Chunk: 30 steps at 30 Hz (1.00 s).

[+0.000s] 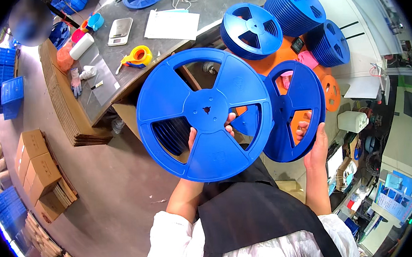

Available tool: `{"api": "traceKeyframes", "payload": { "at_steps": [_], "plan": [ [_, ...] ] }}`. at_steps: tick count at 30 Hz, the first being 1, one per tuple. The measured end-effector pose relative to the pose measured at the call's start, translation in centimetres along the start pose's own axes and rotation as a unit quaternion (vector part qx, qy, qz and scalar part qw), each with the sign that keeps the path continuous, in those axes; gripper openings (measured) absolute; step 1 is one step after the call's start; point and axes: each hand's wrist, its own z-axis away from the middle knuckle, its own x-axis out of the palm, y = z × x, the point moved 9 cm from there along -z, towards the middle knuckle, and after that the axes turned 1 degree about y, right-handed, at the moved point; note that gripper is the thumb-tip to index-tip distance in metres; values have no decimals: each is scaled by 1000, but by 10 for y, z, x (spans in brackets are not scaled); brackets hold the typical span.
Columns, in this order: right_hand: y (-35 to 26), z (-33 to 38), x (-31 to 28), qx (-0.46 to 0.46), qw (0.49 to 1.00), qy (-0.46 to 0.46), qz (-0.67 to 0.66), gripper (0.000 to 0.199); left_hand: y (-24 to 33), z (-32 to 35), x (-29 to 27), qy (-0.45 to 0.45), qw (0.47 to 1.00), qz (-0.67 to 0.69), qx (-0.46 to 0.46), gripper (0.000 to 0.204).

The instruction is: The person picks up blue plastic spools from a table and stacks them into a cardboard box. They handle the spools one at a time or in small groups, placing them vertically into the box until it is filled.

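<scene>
A large blue plastic reel (160, 91) with cut-out windows and a small hub hole faces up in front of me. My left hand (230, 125) grips it from beneath; its fingertips show through two of the windows, the palm hidden behind the reel. To the right, my right hand (316, 142) holds a second blue reel (315, 92), tilted steeply, with fingers reaching through a window and the thumb at the rim. Under the first reel, an open cardboard box (127, 116) shows in part. Stacked dark reels (172, 134) appear through the left window.
Stacks of blue reels (295, 7) stand on an orange surface (277, 56) ahead right. The grey worktable (162, 45) bears a tape dispenser (139, 56), a scale (121, 31) and papers (172, 25). Flattened cardboard (65, 100) leans at its left side; cartons (39, 164) stand on the floor.
</scene>
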Motion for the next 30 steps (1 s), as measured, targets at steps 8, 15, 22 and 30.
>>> {"api": "traceKeyframes", "payload": {
  "at_steps": [8,15,22,30],
  "plan": [
    [8,-5,-16,46,995,27,-85,60,16,-10,2,6,1000,9,9,88],
    [24,-15,-39,84,970,0,-227,43,39,8,20,6,997,-19,72,86],
    [14,-22,-37,45,917,-144,-369,38,100,48,39,-21,967,-146,207,76],
    [29,-31,-21,87,888,-147,-428,46,121,54,23,-28,946,-240,215,74]
  ]
}}
